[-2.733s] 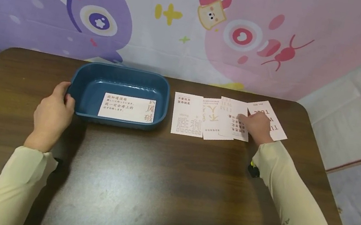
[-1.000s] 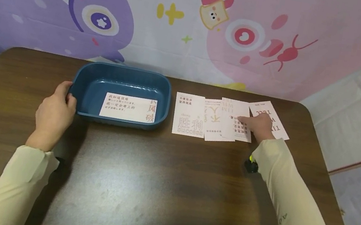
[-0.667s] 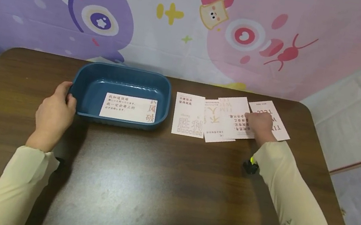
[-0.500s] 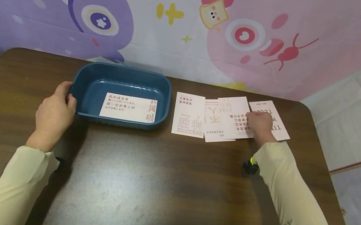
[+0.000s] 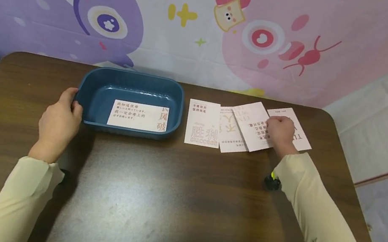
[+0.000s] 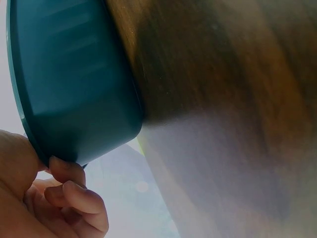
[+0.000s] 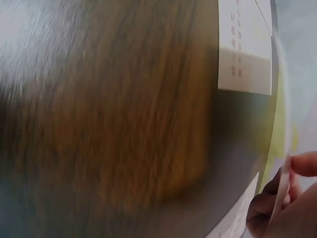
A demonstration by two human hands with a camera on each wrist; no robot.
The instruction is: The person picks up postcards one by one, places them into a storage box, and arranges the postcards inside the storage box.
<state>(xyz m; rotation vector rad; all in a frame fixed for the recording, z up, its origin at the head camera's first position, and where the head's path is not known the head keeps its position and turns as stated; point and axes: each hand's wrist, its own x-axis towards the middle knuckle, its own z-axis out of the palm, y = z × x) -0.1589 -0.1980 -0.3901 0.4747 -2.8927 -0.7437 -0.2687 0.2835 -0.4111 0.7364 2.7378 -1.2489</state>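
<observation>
My left hand grips the left end of a blue rectangular dish; the left wrist view shows thumb and fingers at the rim. One white printed card lies inside the dish. My right hand pinches the right edge of another printed card, seen edge-on as a thin sheet in the right wrist view, raised off the table. It overlaps a card with large pale characters. Behind my right hand a tilted card lies partly hidden.
A card reading "success" lies between the dish and the overlapping cards. All stand near the back of the brown wooden table, before a cartoon-printed cloth. A small black object with yellow shows beneath the right wrist.
My right hand has taken hold of the card, which has turned and slid a little left, lifting from the cards around it. The left hand and dish have stayed put.
</observation>
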